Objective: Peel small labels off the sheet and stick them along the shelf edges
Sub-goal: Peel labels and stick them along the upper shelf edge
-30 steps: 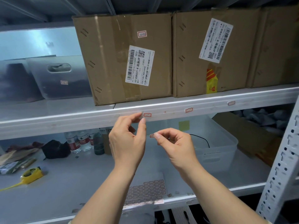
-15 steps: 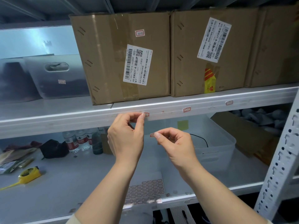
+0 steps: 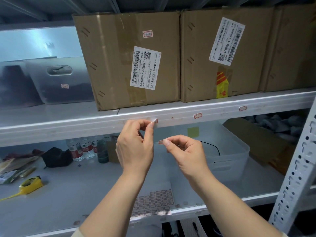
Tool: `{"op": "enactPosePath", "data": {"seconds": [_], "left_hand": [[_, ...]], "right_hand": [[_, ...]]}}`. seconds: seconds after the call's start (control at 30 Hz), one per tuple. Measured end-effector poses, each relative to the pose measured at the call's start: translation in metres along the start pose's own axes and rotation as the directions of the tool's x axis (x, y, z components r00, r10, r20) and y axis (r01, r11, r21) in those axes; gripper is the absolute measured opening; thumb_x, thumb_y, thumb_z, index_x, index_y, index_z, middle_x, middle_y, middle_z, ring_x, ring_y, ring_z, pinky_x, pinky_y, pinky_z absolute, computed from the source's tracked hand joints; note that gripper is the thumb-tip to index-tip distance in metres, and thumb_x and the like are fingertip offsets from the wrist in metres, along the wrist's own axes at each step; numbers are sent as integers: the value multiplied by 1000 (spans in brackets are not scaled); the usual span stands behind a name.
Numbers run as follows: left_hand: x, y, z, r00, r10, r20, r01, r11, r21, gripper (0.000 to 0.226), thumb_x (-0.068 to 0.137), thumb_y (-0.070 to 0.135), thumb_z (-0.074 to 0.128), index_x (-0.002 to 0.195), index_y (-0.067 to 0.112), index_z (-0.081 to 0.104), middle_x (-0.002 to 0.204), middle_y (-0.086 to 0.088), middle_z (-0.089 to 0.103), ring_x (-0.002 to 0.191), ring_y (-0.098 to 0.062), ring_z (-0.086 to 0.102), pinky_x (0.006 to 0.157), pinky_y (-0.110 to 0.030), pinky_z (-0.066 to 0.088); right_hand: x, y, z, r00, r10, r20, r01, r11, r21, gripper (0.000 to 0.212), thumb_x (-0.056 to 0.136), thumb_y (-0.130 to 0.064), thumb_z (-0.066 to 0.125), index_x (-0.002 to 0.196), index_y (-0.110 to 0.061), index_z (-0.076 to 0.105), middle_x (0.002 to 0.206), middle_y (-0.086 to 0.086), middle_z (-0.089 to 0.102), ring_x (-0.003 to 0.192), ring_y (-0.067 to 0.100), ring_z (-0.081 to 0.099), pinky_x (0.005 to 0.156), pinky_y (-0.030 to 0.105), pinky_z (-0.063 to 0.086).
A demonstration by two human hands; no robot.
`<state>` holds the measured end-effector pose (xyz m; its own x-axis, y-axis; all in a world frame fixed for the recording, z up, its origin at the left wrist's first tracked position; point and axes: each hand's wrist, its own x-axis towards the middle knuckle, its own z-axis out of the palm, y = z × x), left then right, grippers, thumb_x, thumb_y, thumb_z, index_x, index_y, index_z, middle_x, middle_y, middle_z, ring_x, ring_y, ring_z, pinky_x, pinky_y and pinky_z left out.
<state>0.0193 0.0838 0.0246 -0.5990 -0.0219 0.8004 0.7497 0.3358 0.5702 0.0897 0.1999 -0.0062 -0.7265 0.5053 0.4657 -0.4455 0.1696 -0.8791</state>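
My left hand (image 3: 135, 147) is up at the grey shelf edge (image 3: 68, 129), thumb and forefinger pinching a red-bordered label (image 3: 155, 120) whose left end curls away from the metal. My right hand (image 3: 186, 153) hovers just below and to the right, its fingertips shut on another small label (image 3: 161, 142). Two more labels (image 3: 197, 115) (image 3: 243, 108) are stuck further right on the same edge. The label sheet (image 3: 153, 200) lies flat on the lower shelf between my forearms, with several labels on it.
Cardboard boxes (image 3: 119, 57) stand on the upper shelf, a translucent bin (image 3: 58, 79) to their left. The lower shelf holds a clear plastic tub (image 3: 227, 151), water bottles (image 3: 80, 147) and a yellow tape measure (image 3: 31, 184). A perforated upright (image 3: 297, 168) rises at right.
My left hand has risen to the shelf edge and closed on the label there, whose end now curls off. My right hand has stayed put with its label.
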Motion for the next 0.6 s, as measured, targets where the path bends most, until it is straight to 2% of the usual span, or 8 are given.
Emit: {"op": "enactPosePath", "data": {"seconds": [0.1, 0.23, 0.4, 0.6], "left_hand": [[-1, 0, 0, 1000, 6, 2, -6, 1000, 0, 15, 95, 38, 71, 86, 26, 71, 83, 13, 64, 61, -5, 54, 57, -26, 42], [-3, 0, 0, 1000, 23, 6, -23, 1000, -14, 15, 95, 36, 70, 85, 24, 71, 83, 12, 64, 61, -5, 55, 56, -26, 43], [-6, -3, 1, 1000, 22, 5, -21, 999, -38, 14, 94, 32, 73, 85, 22, 71, 83, 11, 64, 62, -7, 55, 56, -29, 44], [-11, -5, 1, 999, 21, 29, -19, 996, -82, 10, 94, 25, 72, 85, 22, 71, 83, 11, 64, 64, -9, 57, 58, -27, 45]], "right_hand": [[-1, 0, -1, 1000, -1, 0, 1, 1000, -3, 13, 89, -10, 77, 78, -18, 79, 82, 10, 80, 66, 5, 64, 69, 19, 54], [0, 0, -3, 1000, -2, -8, 2, 1000, -6, 15, 89, -10, 77, 77, -19, 79, 83, 11, 80, 67, 6, 64, 71, 23, 54], [0, 0, -5, 1000, 5, -26, -6, 1000, -9, 6, 88, -10, 77, 84, -10, 80, 84, 12, 80, 66, 4, 64, 70, 20, 54], [1, -1, -5, 1000, -18, -23, 18, 1000, -12, 10, 88, -12, 77, 80, -18, 80, 83, 10, 80, 67, 6, 64, 70, 22, 54]]}}
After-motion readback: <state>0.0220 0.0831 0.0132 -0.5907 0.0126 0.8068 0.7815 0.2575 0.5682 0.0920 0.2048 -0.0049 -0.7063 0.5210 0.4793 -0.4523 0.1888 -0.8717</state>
